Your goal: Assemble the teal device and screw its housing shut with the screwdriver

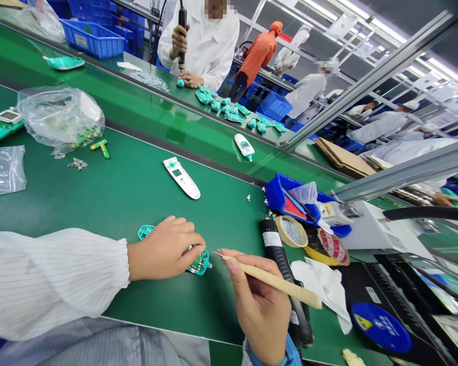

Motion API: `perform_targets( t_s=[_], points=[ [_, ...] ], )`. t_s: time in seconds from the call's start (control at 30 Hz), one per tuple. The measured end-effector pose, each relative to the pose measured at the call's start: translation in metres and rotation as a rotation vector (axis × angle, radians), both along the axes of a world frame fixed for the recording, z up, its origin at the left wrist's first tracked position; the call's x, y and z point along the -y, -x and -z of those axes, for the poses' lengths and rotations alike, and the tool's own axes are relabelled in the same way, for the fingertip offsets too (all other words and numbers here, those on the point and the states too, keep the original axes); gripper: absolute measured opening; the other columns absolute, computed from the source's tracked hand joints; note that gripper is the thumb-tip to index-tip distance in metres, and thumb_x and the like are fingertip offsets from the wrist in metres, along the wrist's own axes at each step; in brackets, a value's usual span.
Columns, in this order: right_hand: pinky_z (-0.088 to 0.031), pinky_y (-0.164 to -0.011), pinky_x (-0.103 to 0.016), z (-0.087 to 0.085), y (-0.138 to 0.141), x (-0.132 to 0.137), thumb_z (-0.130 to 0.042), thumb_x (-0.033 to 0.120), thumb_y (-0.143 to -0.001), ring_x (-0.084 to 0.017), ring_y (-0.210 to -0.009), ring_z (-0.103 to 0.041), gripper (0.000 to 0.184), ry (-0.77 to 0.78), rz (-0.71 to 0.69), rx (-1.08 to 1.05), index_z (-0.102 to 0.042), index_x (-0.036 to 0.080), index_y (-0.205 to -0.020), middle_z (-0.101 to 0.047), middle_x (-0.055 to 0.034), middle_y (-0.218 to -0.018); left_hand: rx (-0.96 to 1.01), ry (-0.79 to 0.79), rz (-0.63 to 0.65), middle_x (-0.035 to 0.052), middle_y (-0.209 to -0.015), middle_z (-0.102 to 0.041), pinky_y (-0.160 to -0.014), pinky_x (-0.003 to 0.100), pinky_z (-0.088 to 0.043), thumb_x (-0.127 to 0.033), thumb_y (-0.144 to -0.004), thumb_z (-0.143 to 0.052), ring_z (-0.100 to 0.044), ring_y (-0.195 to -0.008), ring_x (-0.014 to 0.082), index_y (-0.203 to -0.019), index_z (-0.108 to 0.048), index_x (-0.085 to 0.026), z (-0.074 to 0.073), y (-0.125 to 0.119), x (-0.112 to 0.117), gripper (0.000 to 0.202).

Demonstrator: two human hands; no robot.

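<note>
My left hand (167, 248) lies closed over a teal device half with a green circuit board (199, 264), pressing it onto the green mat (130, 203). My right hand (260, 300) grips a thin wooden stick (275, 281) like a pen; its pointed tip sits just right of the board. A white front cover with a small screen (181, 177) lies on the mat beyond my hands. A black electric screwdriver (280, 264) rests on the mat behind my right hand.
A clear bag with parts (61, 118) and loose screws (77, 163) lie at the left. A blue bin (290, 195), tape rolls (322, 243) and a white cloth (324, 287) sit at the right. Across the belt a person in white holds a screwdriver (182, 30) near several teal shells (229, 109).
</note>
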State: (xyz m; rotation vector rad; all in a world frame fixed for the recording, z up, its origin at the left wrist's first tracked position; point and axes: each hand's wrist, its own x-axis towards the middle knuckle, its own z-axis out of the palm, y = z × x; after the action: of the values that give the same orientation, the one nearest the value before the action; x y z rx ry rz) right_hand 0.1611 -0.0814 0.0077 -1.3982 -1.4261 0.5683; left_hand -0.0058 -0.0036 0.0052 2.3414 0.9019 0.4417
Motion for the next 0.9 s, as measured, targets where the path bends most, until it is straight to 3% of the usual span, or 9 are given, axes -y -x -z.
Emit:
perform_targets(
  t_s=[0.37,0.9],
  points=[
    [-0.053,-0.071,-0.031,0.008,0.006,0.000,-0.057,0.019,-0.080,-0.018,-0.082,-0.063,0.006,0.098,-0.017,-0.074,-0.054,0.020,-0.085,-0.064,-0.0050,-0.085,-0.008,-0.005,-0.002,0.0020,-0.076,-0.054,-0.068,0.031,-0.030,-0.027,-0.087,-0.038,-0.045,-0.073,0.0159,-0.090,-0.060,-0.020,0.000,0.001,0.002,0.024],
    [-0.053,-0.067,-0.031,0.011,0.007,-0.004,-0.055,0.012,-0.079,-0.017,-0.082,-0.062,0.012,0.005,-0.042,0.043,-0.053,0.022,-0.087,-0.063,-0.0036,-0.084,0.021,-0.019,0.012,0.0016,-0.073,-0.052,-0.067,0.030,-0.031,-0.025,-0.085,-0.038,-0.044,-0.070,0.0151,-0.089,-0.061,-0.020,0.002,0.002,0.002,0.023]
  ],
)
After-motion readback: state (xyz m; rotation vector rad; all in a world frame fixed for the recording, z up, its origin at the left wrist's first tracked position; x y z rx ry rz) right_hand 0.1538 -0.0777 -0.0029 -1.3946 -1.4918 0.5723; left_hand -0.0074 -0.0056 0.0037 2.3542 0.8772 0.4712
